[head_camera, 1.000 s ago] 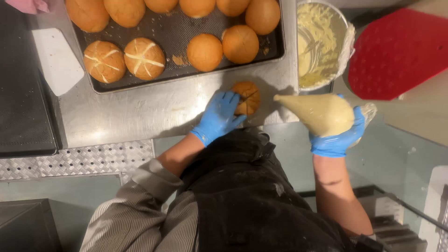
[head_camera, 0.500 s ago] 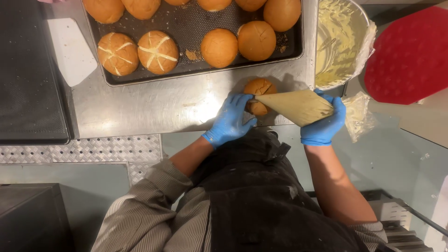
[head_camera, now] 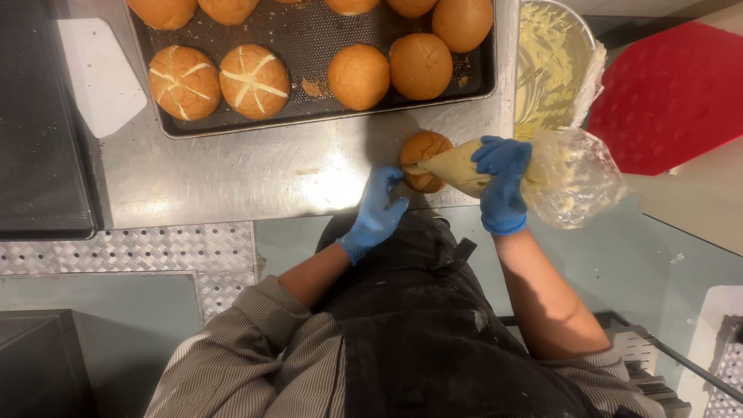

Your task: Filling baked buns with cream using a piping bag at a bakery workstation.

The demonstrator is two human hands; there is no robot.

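A steel counter (head_camera: pixel 232 178) in a bakery kitchen carries a dark baking tray (head_camera: pixel 309 116) of round buns. Just below the tray's lower right corner sits one bun (head_camera: pixel 422 151) on the bare steel. The left hand (head_camera: pixel 379 209) steadies it, fingers together against its side. The right hand (head_camera: pixel 501 186) is clamped around a piping bag (head_camera: pixel 557 174) of pale cream, its tip at the bun. On the tray, two buns (head_camera: pixel 217 81) at the left show cream-filled cuts; the others look plain, so most seem left to fill.

Bare counter (head_camera: pixel 255 174) left of bun (head_camera: pixel 422 159); tray (head_camera: pixel 309 120) behind, bowl (head_camera: pixel 553 62) right.
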